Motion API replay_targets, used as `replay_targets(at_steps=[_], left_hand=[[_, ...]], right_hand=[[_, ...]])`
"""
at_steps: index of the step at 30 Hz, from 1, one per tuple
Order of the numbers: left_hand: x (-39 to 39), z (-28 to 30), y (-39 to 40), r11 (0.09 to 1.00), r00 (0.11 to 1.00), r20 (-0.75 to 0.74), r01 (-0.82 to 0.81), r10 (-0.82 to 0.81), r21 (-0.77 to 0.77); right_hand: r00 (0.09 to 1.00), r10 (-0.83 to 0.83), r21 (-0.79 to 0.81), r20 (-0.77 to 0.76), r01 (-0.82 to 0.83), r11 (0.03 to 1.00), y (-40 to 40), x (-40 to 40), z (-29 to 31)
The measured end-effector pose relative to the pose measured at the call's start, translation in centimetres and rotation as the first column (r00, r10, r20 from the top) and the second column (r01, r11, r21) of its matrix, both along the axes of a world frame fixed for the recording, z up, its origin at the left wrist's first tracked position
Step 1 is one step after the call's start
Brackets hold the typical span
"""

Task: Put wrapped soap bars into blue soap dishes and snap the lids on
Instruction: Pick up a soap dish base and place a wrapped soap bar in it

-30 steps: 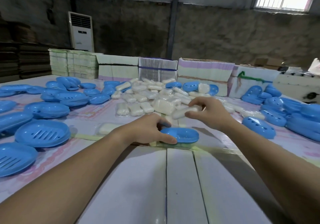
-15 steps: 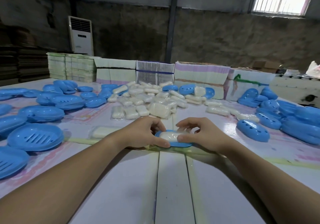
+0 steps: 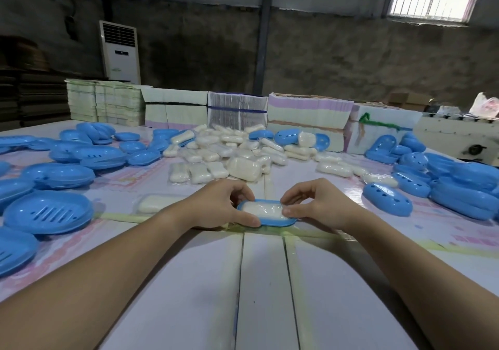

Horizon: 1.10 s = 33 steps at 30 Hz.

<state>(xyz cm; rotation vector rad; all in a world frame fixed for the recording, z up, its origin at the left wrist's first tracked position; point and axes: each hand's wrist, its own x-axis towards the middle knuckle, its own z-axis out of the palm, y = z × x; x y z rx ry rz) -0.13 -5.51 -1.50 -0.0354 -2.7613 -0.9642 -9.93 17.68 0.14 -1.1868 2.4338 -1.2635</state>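
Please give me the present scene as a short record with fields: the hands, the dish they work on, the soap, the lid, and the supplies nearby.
left hand: holds the dish's left end
right hand: fingers on the soap's right end
blue soap dish: on the table, between both hands
wrapped soap bar: lies in the dish
lid: not on yet
soap pile: behind the hands
loose blue parts: left and right sides

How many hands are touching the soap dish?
2. The left hand holds the left end of the blue soap dish; the right hand holds its right end, over the wrapped soap bar.
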Motion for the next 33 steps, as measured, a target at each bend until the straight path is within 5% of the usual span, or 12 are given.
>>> replay_targets(at_steps=[5, 8, 13, 17, 26, 33], left_hand=[[0.0, -0.2, -0.1, 1.0, 1.0, -0.009, 0.007, -0.008, -0.009], [-0.1, -0.3, -0.2, 1.0, 1.0, -0.009, 0.014, -0.014, -0.015], [-0.1, -0.4, -0.3, 1.0, 1.0, -0.004, 0.02, -0.021, -0.018], [-0.1, -0.4, -0.2, 0.999, 1.0, 0.015, 0.027, -0.027, -0.031], [0.0, -0.3, -0.2, 0.999, 0.999, 0.004, 0.035, -0.035, -0.02], [-0.2, -0.4, 0.0, 1.0, 1.0, 0.025, 0.008, -0.008, 0.002]], right_hand=[[0.999, -0.035, 0.011, -0.025, 0.035, 0.999, 0.4, -0.5, -0.2], [0.962, -0.238, -0.035, -0.131, 0.236, 0.971, 1.0, -1.9, -0.4], [0.536, -0.681, 0.09, -0.499, 0.814, 0.574, 4.9, -5.8, 0.5], [0.523, -0.757, 0.306, -0.392, 0.85, 0.428, 7.8, -7.7, -0.7], [0.816, -0.493, 0.074, -0.301, 0.536, 0.841, 4.5, -5.9, -0.7], [0.964, -0.262, -0.325, -0.049, 0.233, 0.916, 1.5, -1.0, 1.3]])
